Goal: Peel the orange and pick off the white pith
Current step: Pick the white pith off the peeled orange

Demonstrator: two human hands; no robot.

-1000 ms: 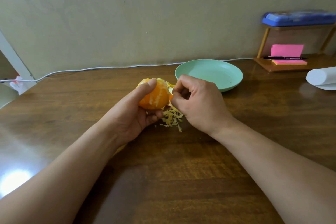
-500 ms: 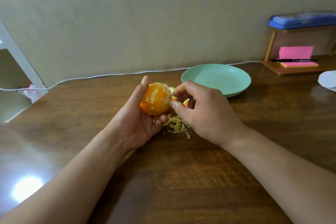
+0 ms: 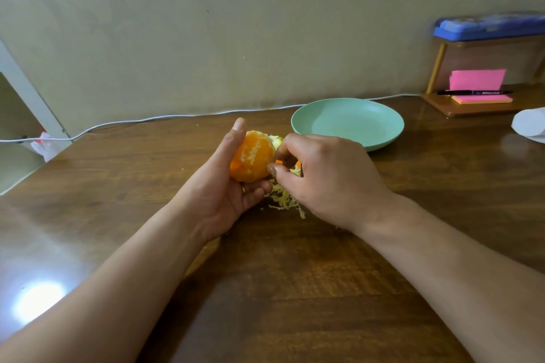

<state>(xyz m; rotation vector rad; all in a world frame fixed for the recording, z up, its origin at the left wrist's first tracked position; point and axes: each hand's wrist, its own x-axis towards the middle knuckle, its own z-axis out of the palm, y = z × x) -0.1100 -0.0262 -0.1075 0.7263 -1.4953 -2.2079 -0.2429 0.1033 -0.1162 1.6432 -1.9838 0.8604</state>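
Pith-picking under way on a wooden desk

The left hand (image 3: 227,194) cradles the peeled orange (image 3: 253,158) while the right hand (image 3: 321,177) pinches pith at its three o'clock side; short, shallow pulls should spare the segments, dropping strands on the pith pile (image 3: 284,200).

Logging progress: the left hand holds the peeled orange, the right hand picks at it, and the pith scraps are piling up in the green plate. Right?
Not quite. The head view shows the pith scraps lying on the table below the hands, not in the green plate, which holds none. The rest stands: the left hand holds the peeled orange and the right hand picks at it.
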